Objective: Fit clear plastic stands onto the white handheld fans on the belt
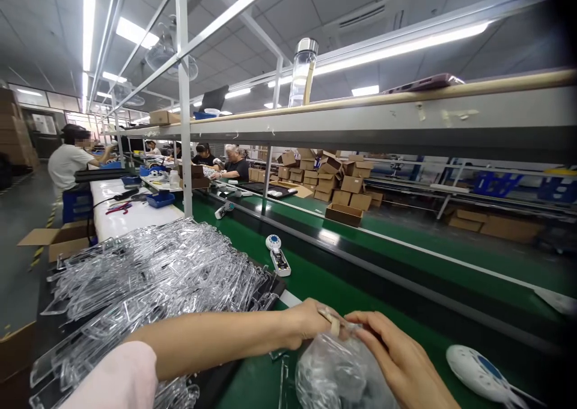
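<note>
Clear plastic bag (336, 370) pinched by both hands, left (311, 323), right (396, 355), no readable writing.

I'm on a factory assembly line: a long green conveyor belt (342, 289) runs toward twelve o'clock, co-workers (67, 162) sit along it at ten o'clock, cardboard boxes (333, 183) pile at one o'clock, and strip lights (396, 48) hang overhead.

Factory hall (27, 216), ceiling striplights (88, 18)
</note>
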The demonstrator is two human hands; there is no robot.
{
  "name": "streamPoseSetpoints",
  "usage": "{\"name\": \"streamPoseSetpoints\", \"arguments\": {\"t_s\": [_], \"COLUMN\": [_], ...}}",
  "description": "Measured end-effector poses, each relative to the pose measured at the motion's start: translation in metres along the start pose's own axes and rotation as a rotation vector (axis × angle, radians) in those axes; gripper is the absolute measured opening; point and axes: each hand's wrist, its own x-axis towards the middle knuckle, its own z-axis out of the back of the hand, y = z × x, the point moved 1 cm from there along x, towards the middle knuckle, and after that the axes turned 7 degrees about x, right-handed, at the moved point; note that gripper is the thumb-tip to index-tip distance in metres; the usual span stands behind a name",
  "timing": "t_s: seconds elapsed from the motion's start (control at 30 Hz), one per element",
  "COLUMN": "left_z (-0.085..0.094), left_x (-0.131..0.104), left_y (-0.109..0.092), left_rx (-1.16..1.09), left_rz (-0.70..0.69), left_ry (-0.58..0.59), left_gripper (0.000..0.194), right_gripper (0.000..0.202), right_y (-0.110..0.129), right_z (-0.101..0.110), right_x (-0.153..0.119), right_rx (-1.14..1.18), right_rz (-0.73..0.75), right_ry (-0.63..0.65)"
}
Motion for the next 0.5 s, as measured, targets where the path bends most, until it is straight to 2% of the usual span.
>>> {"name": "streamPoseSetpoints", "arguments": {"t_s": [0.07, 0.17, 0.3, 0.4, 0.5], "left_z": [0.004, 0.01, 0.016, 0.019, 0.021], "left_x": [-0.014, -0.028, -0.033, -0.036, -0.041], "left_y": [-0.015, -0.029, -0.032, -0.032, -0.035], "left_rx": [0.025, 0.036, 0.011, 0.017, 0.038], "left_rz": [-0.035, -0.115, -0.273, -0.281, -0.273], "left_ry": [-0.072, -0.089, -0.097, -0.079, -0.056], "left_gripper": [0.013, 0.02, 0.035, 0.037, 0.039], "right_gripper": [0.03, 0.032, 0.042, 0.039, 0.041], "right_y": [0.009, 0.016, 0.011, 0.005, 0.005], "right_z": [0.008, 0.017, 0.021, 0.025, 0.033], "right_x": [-0.004, -0.007, -0.005, -0.001, 0.002], "right_rx": [-0.029, -0.077, -0.146, -0.148, -0.135], "right_rz": [0.075, 0.144, 0.037, -0.047, -0.053], "right_ry": [-0.013, -0.023, -0.008, -0.024, 0.009]}}
